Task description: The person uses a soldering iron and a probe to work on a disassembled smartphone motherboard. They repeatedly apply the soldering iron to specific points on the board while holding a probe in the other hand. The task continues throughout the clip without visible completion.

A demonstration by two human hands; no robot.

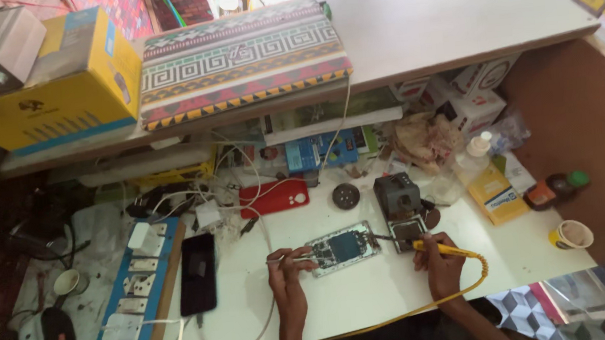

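Note:
An opened phone with its circuit board showing (343,249) lies on the white worktable (372,295). My left hand (287,266) rests at the board's left edge and pinches a thin pair of tweezers (303,259) that reach onto the board. My right hand (439,258) grips a yellow-handled soldering iron (433,247), whose tip points left onto the board's right edge. A yellow cable (466,285) trails from the iron across the table.
A black phone (198,272) lies left of the board beside a blue board of wall switches (137,279). Behind stand a dark grey metal holder (397,197), a red phone case (273,196), a yellow-labelled bottle (490,183) and a paper cup (571,234). Above, a shelf holds a patterned case (241,55).

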